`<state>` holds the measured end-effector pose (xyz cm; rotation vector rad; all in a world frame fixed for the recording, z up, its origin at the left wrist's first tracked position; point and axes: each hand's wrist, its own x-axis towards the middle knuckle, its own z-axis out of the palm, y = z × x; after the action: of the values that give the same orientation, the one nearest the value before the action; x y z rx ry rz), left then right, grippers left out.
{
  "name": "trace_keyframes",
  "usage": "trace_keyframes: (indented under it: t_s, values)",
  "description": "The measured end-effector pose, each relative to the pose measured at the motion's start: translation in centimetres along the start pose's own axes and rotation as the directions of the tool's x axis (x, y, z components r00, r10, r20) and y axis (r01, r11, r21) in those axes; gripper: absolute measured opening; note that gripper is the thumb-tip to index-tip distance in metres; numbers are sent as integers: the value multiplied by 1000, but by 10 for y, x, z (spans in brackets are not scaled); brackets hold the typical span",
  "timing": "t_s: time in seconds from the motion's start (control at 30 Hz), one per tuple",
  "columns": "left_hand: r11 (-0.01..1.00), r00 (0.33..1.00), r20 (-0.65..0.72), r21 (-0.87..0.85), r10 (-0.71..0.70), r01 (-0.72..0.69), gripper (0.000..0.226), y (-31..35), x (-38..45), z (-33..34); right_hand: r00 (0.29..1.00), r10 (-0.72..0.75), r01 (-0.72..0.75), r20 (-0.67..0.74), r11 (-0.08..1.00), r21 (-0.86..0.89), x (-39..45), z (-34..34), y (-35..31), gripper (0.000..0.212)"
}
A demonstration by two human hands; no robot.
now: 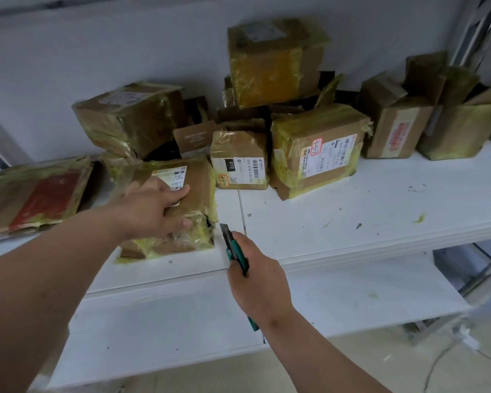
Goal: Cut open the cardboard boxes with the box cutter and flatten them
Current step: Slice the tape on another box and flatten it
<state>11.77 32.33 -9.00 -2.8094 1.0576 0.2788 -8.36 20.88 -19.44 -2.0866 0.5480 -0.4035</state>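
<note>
Right grip (pixel 255 275) closed on box cutter (pixel 233 246), blade beside taped box (pixel 182 211), left hand (pixel 153 207) open, pressing its top

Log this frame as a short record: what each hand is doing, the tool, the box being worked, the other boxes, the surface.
left hand: palm down on the near box, holding it
right hand: gripping the box cutter
box cutter: green handle, blade out, tip near the box's right front corner
near box: yellow-taped, corner torn
other boxes: pile at the back; flattened cardboard far left
surface: white shelf, tape scraps
</note>
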Motion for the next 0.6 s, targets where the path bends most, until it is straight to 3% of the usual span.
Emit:
trace_keyframes:
  t_s: [0.2, 0.6]
  values:
    - [997, 1000, -28, -75, -5, 3, 76, 4, -6, 4, 984, -179, 172, -14, 962, -214, 4, 6, -6, 57]
    - [998, 1000, -31, -61, -6, 4, 76, 6, -6, 6, 989, -96, 143, 117, 847, -512, 11, 6, -11, 60]
